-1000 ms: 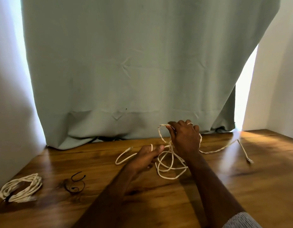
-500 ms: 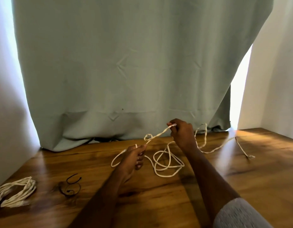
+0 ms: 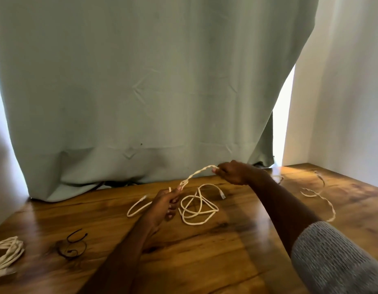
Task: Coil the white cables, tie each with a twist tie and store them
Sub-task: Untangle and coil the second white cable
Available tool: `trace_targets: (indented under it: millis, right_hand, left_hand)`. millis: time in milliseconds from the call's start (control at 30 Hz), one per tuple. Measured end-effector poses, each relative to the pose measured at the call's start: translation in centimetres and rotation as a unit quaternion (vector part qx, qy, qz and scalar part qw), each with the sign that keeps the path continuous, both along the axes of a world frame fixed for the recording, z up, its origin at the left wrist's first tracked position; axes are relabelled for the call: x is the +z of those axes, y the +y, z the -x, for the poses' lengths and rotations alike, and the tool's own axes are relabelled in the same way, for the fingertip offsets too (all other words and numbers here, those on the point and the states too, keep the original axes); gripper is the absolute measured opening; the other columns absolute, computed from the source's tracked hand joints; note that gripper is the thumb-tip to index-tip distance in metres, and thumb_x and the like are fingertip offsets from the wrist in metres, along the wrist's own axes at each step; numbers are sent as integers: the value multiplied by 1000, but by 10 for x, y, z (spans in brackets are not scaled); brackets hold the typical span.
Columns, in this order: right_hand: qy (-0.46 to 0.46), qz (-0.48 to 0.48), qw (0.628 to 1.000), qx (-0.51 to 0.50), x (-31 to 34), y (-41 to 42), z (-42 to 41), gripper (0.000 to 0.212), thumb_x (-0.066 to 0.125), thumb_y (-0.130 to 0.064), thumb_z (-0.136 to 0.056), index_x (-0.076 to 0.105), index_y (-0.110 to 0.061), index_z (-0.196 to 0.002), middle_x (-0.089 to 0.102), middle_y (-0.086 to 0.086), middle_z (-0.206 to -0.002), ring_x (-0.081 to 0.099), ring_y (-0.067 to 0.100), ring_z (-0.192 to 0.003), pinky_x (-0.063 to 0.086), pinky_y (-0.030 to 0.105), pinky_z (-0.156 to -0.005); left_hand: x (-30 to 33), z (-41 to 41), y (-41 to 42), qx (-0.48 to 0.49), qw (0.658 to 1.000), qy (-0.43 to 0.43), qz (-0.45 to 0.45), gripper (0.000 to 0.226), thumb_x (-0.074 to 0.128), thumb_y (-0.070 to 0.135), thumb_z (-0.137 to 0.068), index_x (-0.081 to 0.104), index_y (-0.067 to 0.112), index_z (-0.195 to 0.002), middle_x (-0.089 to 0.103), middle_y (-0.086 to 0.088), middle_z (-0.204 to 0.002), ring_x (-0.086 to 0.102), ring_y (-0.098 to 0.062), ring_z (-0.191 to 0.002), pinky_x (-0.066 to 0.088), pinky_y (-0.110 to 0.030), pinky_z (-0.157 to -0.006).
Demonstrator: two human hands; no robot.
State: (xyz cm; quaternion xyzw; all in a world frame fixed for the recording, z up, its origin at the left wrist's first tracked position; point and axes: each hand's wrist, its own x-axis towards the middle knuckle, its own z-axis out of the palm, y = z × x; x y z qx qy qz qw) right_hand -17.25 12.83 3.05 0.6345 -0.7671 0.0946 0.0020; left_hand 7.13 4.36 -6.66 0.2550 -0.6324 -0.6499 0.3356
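A twisted stretch of white cable [image 3: 196,174] runs taut from lower left up to the right, above a wooden table [image 3: 205,251]. A green curtain [image 3: 141,92] hangs behind it, with white walls either side. The left hand [image 3: 162,205] pinches the lower end and the right hand [image 3: 232,171] pinches the upper end. Loose loops lie on the table between the arms. A coiled bundle [image 3: 5,254] and black twist ties [image 3: 72,247] lie far left.

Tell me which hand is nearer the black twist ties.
Left. The left hand holds the cable right of and beyond the twist ties; the right hand holds it farther right, near the curtain.
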Motion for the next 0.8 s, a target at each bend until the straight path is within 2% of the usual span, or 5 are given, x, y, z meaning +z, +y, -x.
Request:
trace_targets:
  millis: [167,333,467,567,800]
  right_hand:
    - [136,-152,978,-51,9,30,-53,51,68,-41,-93,53,-19,-136,67,7,-119,63,17,-74,48,31,-62]
    - [182,122,972,-82,-13,44,-74,89,76,-27,-86,15,-31,-151,63,7,-118,66,30,-97,51,40,-72]
    - [58,224,972,-34,-41,35,-81,53,64,-14,-95,38,-30,-138,68,5,-108,67,24,-91,52,34,-71]
    - [108,179,978,2,-42,40,-76,28,47,-38,-104,50,-29,-131,66,4,-117,65,26,-103,52,37,-80]
    - [199,-37,978,-51,1,20,-73,45,33,-55,-104,56,-33,-136,60,6,-133,58,29,-122,40,54,-101]
  left_hand:
    - [10,3,12,-92,992,69,-50,39,49,41,-93,40,18,-62,23,2,-52,19,-10,-41,14,-25,-44]
    - [11,11,20,-159,972,107,-139,40,44,37,-97,40,19,-62,20,4,-52,16,-9,-39,8,-25,-43]
    - [12,16,22,-132,972,118,-153,46,39,36,-103,40,20,-60,22,4,-49,16,-9,-38,8,-25,-43]
    - [10,14,17,-117,977,93,-148,44,41,36,-101,39,21,-60,21,5,-51,14,-9,-39,7,-24,-43]
    - [16,12,25,-377,918,0,-121,42,54,44,-97,41,21,-64,20,7,-51,15,-7,-39,13,-21,-40]
